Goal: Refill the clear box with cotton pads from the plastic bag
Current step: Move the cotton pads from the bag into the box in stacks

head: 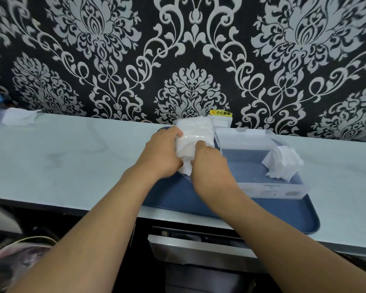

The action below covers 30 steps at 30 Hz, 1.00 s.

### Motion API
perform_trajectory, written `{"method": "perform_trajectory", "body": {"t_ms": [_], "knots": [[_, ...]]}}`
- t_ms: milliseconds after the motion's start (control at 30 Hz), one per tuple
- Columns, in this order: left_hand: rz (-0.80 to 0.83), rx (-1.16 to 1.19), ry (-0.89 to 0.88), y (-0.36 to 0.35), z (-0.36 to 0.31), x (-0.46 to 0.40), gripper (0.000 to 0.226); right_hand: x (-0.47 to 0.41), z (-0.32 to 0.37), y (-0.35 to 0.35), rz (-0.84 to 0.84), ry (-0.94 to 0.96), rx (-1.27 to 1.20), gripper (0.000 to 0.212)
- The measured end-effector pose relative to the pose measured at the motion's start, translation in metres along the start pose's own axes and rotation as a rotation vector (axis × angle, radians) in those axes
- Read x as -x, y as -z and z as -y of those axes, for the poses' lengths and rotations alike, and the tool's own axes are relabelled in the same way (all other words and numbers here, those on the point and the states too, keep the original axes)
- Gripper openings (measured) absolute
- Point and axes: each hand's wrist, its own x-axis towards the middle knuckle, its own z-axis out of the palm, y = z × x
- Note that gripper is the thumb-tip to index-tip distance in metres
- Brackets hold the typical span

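A crinkled, glossy plastic bag [193, 135], packed with soft white cotton pads [186, 166], is held over the left end of a smooth blue tray [178, 199] with rounded corners. The bag's left side is gripped by the left hand [162, 154], fingers curled round it. The lower end of the bag, where pads show, is pinched by the right hand [209, 166]. Just to the right, a rectangular clear box [260, 161] of hard plastic is seen standing on the tray, its hinged lid raised. A tilted, fluffy stack of square pads [283, 163] is leaned against its right wall. The tray is set on a pale, marbled counter [61, 157] before black wallpaper [114, 60] patterned in silver.
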Motion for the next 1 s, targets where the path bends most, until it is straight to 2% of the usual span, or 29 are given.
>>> {"method": "perform_trajectory", "body": {"t_ms": [167, 300, 467, 633, 767, 867, 1000], "knots": [[-0.014, 0.061, -0.033, 0.001, 0.004, -0.001, 0.063, -0.004, 0.002, -0.005, -0.031, -0.042, -0.075, 0.022], [-0.031, 0.081, -0.037, 0.002, 0.005, -0.002, 0.058, -0.006, 0.003, -0.011, -0.115, -0.092, -0.278, 0.028], [-0.023, 0.137, -0.049, 0.007, 0.006, -0.001, 0.058, -0.006, 0.001, -0.013, -0.186, -0.096, -0.433, 0.014], [0.000, 0.171, -0.038, 0.014, 0.007, 0.001, 0.058, -0.001, 0.004, -0.008, -0.188, -0.051, -0.539, 0.033], [0.040, 0.179, -0.031, 0.018, 0.009, 0.004, 0.060, 0.000, 0.005, -0.009, -0.121, -0.042, -0.503, 0.016], [0.086, 0.184, -0.012, 0.020, 0.011, 0.006, 0.066, 0.003, 0.005, -0.004, -0.046, -0.045, -0.430, 0.027], [0.121, 0.193, -0.009, 0.023, 0.014, 0.007, 0.070, 0.013, 0.001, 0.014, 0.006, 0.037, -0.345, 0.017]]}}
